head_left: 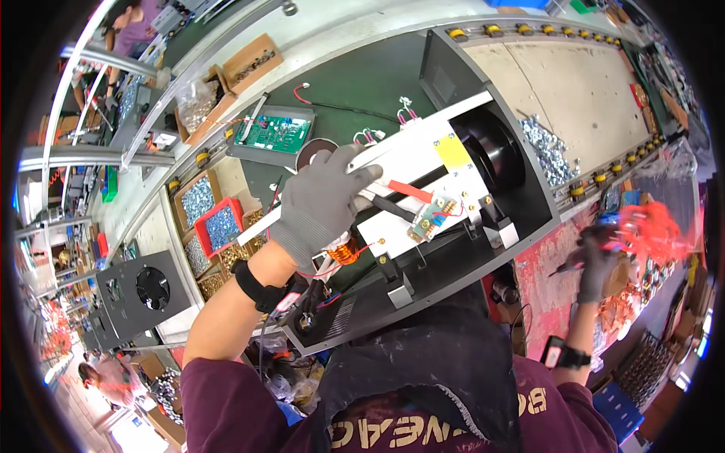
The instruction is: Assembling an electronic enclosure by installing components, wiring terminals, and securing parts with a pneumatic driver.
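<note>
At nine o'clock from the left hand (313,208), a cardboard box (179,205) contains silvery fasteners (198,196); nearer, a red bin (238,215) contains bluish hardware (222,228). The gloved left hand bends over a white panel (404,156); whether it grips, I cannot tell. The dark chassis (438,277) around that panel lies toward three. Farther at three, the right hand (596,266) curls, its hold unclear, beside a blurred red bundle (653,230).

Large pale capitals (411,436) stand inverted on the maroon shirt (234,400) at six o'clock. Label print is illegible on the left wristband (253,287), eight o'clock, and the right wristband (578,358), four o'clock. Yellow label (452,152), two o'clock: no readable characters.
</note>
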The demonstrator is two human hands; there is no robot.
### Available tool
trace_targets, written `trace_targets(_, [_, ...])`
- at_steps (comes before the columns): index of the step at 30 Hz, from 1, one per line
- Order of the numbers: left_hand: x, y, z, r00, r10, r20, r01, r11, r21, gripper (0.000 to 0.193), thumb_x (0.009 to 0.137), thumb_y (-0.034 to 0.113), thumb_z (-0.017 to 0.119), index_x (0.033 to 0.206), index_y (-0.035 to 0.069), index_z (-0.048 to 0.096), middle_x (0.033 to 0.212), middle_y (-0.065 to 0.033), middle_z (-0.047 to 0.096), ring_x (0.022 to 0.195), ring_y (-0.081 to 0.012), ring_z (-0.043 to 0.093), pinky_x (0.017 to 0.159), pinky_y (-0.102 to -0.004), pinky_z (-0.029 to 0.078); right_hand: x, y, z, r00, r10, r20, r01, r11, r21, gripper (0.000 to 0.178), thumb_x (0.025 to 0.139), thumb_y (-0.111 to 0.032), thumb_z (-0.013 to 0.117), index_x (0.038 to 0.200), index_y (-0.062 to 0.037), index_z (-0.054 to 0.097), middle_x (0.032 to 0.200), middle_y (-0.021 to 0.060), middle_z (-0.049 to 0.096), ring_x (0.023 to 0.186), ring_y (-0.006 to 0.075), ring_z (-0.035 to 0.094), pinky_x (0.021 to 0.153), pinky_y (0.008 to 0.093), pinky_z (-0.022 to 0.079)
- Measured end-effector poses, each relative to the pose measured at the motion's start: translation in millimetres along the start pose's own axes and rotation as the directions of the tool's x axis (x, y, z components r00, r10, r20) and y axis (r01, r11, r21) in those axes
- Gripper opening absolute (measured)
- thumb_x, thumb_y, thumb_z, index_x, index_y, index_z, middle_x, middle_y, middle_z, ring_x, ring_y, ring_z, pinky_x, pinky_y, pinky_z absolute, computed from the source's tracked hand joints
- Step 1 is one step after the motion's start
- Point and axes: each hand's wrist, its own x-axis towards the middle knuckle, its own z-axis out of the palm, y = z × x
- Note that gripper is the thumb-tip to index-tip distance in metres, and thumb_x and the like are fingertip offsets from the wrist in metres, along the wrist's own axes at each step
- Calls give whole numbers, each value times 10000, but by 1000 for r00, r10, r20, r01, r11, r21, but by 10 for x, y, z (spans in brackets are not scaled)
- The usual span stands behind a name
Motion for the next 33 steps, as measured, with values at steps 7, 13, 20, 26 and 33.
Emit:
trace_targets(7, [274, 30, 254, 994, 104, -27, -105, 994, -37, 407, 665, 191, 712, 1063, 240, 643, 1141, -67, 554, 995, -265, 558, 719, -367, 518, -392, 1244, 444, 958, 166, -232, -268, 803, -532, 517, 785, -214, 710, 1211, -26, 486, 1036, 153, 593, 945, 325, 571, 836, 385, 450])
trace_targets(13, [1056, 653, 528, 992, 124, -33, -126, 989, -83, 338, 745, 236, 696, 1077, 213, 636, 1206, -68, 515, 1058, -273, 534, 864, -384, 474, -695, -4, 775, 712, -702, -28, 532, 566, -630, 507, 739, -143, 694, 1183, -25, 480, 1071, 191, 539, 990, 364, 519, 856, 425, 425])
trace_targets(20, [1784, 891, 340, 979, 77, -190, -172, 810, -561, 374, 804, 226, 628, 1163, 124, 608, 1175, -142, 581, 1066, -273, 571, 918, -338, 448, -1185, -1021, 1682, 152, -703, 694, 985, 165, -49, 315, 716, -251, 593, 1017, -161, 612, 1049, 15, 568, 899, 211, 539, 812, 400, 426])
trace_targets(26, [1015, 205, 112, 959, -202, -198, 51, 812, -582, 262, 819, 226, 585, 1060, 148, 652, 1069, -95, 611, 989, -261, 587, 840, -341, 470, -696, -808, 1366, 248, -568, 785, 961, 45, -271, 310, 668, -235, 595, 971, -187, 639, 1057, -36, 576, 849, 191, 552, 703, 360, 417])
trace_targets(33, [-1654, -1215, 854, 697, -717, -19, 661, 652, -372, 242, 838, 259, 601, 1027, 125, 671, 1046, -106, 647, 987, -246, 619, 846, -342, 477, -80, -544, 776, 390, -609, 691, 900, 95, -425, 233, 741, -80, 542, 960, -72, 623, 1030, 96, 601, 969, 302, 545, 840, 410, 416])
